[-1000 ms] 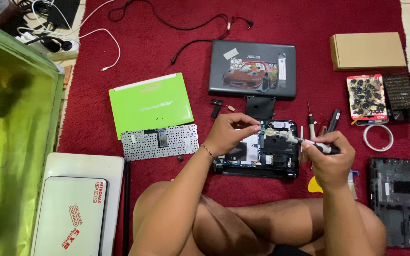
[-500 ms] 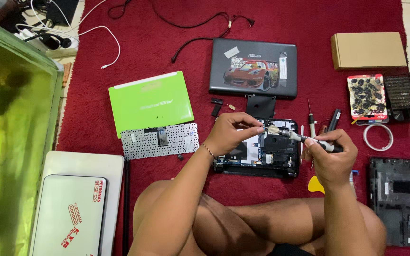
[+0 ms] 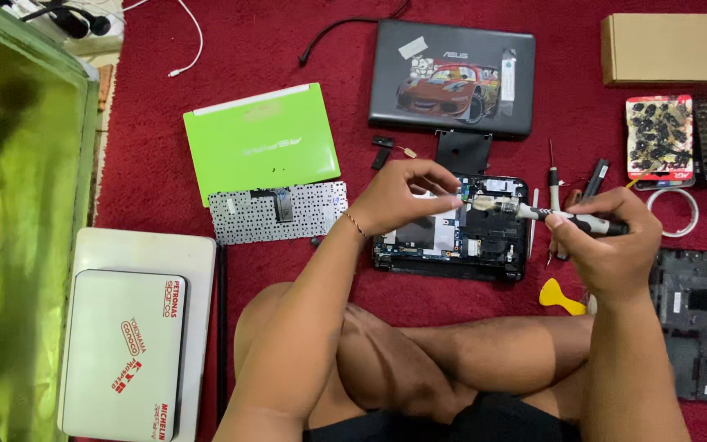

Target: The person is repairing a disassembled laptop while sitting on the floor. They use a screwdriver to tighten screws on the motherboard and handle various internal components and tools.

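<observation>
Surface: red carpet (image 3: 288,49) on the floor, seen from above; crossed bare legs at the lower edge; parts are laid out all round.
Work piece: opened small laptop base with blue circuit board exposed (image 3: 452,233), lying flat on the carpet just in front of the legs, between the two hands.
Left hand (image 3: 398,196): held over the upper middle of the board; fingers curled in, thumb and forefinger pinched together near the tip of the driver; what is pinched, if anything, is too small to be told.
Right hand (image 3: 607,245): closed round the slim black-and-silver screwdriver (image 3: 550,215); shaft lies nearly level, pointing left towards the left hand's fingertips.
Already off, as judged: detached grey keyboard panel (image 3: 276,214) lies left of the base; bright green laptop lid (image 3: 259,141) beside it; black plastic bottom shell (image 3: 697,315) set apart at right; disassembly is judged well advanced.
Left to do, as judged: board is seated in the base; some fastener or connector work seems in hand.
Tools nearby: yellow plastic pry pick (image 3: 562,296) near the right wrist; red tray of black bits (image 3: 660,135) at upper right.
Other items: dark grey laptop with car sticker (image 3: 452,78) closed above; brown cardboard box (image 3: 668,49); two white closed laptops (image 3: 128,352) stacked at lower left; green glass tank (image 3: 18,229) along the left edge.
</observation>
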